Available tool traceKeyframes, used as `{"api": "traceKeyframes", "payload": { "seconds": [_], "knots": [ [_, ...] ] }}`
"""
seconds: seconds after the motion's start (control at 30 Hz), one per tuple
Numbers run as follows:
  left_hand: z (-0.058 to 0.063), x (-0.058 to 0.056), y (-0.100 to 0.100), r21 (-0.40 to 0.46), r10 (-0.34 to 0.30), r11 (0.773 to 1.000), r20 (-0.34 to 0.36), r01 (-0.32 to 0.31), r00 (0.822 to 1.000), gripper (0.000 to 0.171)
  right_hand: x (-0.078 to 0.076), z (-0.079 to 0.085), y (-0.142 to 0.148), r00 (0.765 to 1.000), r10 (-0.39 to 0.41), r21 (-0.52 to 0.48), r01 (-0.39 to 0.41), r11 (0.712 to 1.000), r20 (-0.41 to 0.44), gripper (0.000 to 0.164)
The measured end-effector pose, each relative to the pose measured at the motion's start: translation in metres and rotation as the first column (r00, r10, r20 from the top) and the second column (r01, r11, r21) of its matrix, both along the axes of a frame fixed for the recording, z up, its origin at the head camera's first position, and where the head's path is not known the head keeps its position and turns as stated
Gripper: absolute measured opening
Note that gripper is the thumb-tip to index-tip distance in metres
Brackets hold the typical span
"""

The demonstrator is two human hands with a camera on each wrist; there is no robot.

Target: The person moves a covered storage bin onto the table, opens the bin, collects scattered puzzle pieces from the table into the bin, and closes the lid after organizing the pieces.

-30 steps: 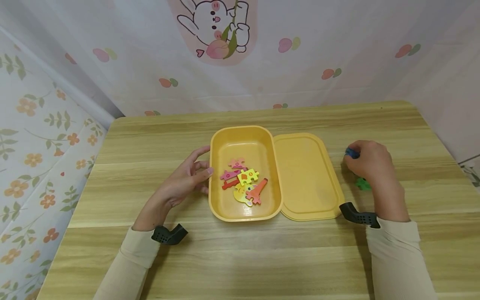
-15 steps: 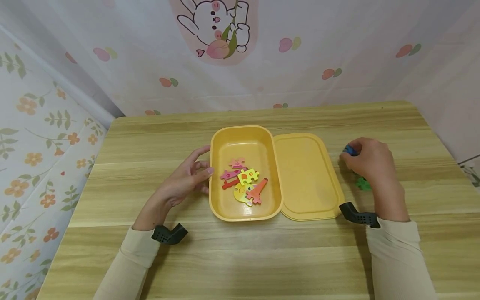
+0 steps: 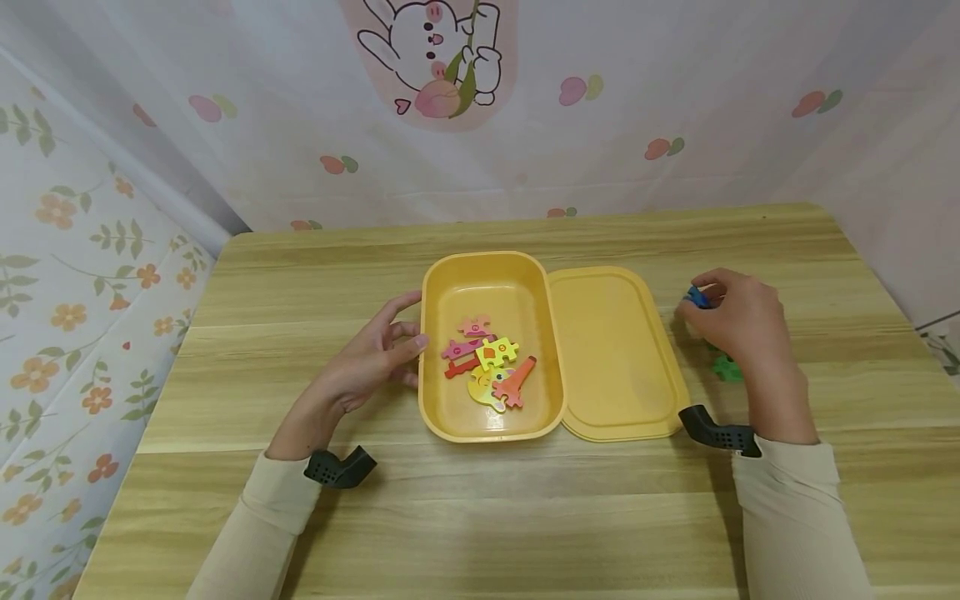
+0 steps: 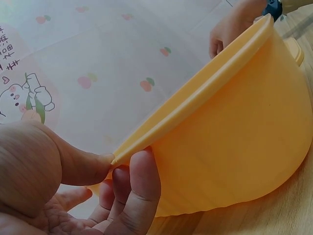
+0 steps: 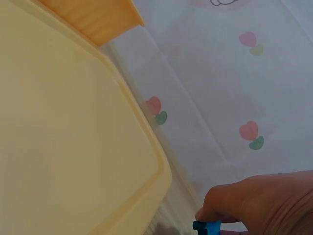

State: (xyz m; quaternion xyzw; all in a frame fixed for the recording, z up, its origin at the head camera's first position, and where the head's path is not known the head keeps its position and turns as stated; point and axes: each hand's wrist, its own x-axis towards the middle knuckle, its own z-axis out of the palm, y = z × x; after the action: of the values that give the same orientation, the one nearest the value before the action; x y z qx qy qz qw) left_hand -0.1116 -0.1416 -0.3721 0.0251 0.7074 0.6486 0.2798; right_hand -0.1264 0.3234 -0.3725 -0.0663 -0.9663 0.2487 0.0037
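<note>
My left hand [image 3: 363, 362] grips the left rim of a yellow plastic box [image 3: 491, 437], thumb tip at the edge and fingers curled against the outer wall in the left wrist view. Inside the box lie several jigsaw pieces, among them a yellow piece [image 3: 497, 353], an orange piece [image 3: 515, 383] and a pink piece [image 3: 474, 326]. To the right, my right hand [image 3: 738, 321] pinches a blue jigsaw piece [image 3: 697, 297] between thumb and fingers. A green jigsaw piece [image 3: 727, 368] lies on the table beside the right wrist, partly hidden by it.
A flat yellow lid [image 3: 615, 354] lies against the box's right side, between it and my right hand. Everything rests on a wood-grain table [image 3: 480, 525]. A patterned curtain [image 3: 615, 108] hangs behind its far edge.
My right hand has shifted slightly up and to the left, and more of the blue jigsaw piece's shape shows between its fingers. The left hand and box hold still.
</note>
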Motion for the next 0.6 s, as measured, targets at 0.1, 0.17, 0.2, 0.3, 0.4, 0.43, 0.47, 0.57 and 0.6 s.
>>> {"api": "traceKeyframes", "payload": {
  "seconds": [0.1, 0.17, 0.2, 0.3, 0.4, 0.43, 0.47, 0.57, 0.6],
  "knots": [
    [0.0, -0.0001, 0.0001, -0.002, 0.001, 1.0, 0.0, -0.001, 1.0, 0.073, -0.0007, -0.0003, -0.0006, 1.0, 0.01, -0.026, -0.01, 1.0, 0.0, 0.049],
    [-0.0002, -0.0001, -0.0001, -0.004, 0.001, 1.0, 0.0, -0.001, 1.0, 0.073, -0.0007, -0.0007, -0.0008, 1.0, 0.014, -0.044, -0.014, 0.999, -0.003, 0.049],
    [-0.0003, -0.0001, -0.0002, -0.004, 0.001, 1.0, -0.001, -0.001, 1.0, 0.073, -0.0009, -0.0005, -0.0012, 1.0, 0.014, -0.05, -0.014, 0.999, -0.007, 0.048],
    [-0.0005, -0.0002, -0.0003, -0.008, 0.0, 1.0, -0.003, 0.0, 1.0, 0.073, -0.0006, 0.0003, -0.0019, 1.0, 0.014, -0.067, -0.015, 0.998, -0.017, 0.048],
    [-0.0007, -0.0003, -0.0003, -0.009, -0.001, 1.0, -0.003, 0.001, 1.0, 0.073, -0.0002, 0.0012, -0.0028, 1.0, 0.01, -0.081, -0.011, 0.997, -0.02, 0.048],
    [-0.001, -0.0004, -0.0004, -0.009, -0.002, 1.0, -0.004, 0.002, 1.0, 0.073, 0.0, 0.0012, -0.0027, 1.0, 0.008, -0.087, -0.01, 0.996, -0.018, 0.049],
    [-0.0013, -0.0004, -0.0004, -0.01, -0.003, 1.0, -0.004, 0.003, 1.0, 0.073, 0.0001, 0.0012, -0.0026, 1.0, 0.008, -0.094, -0.009, 0.996, -0.014, 0.049],
    [-0.0017, -0.0006, -0.0003, -0.009, -0.004, 1.0, -0.004, 0.004, 1.0, 0.073, -0.0002, 0.0014, -0.0037, 1.0, 0.012, -0.11, -0.014, 0.994, -0.02, 0.05],
    [-0.0017, -0.0006, -0.0003, -0.009, -0.004, 1.0, -0.003, 0.004, 1.0, 0.073, -0.0003, 0.0013, -0.0038, 0.999, 0.017, -0.114, -0.02, 0.993, -0.028, 0.05]
  ]
}}
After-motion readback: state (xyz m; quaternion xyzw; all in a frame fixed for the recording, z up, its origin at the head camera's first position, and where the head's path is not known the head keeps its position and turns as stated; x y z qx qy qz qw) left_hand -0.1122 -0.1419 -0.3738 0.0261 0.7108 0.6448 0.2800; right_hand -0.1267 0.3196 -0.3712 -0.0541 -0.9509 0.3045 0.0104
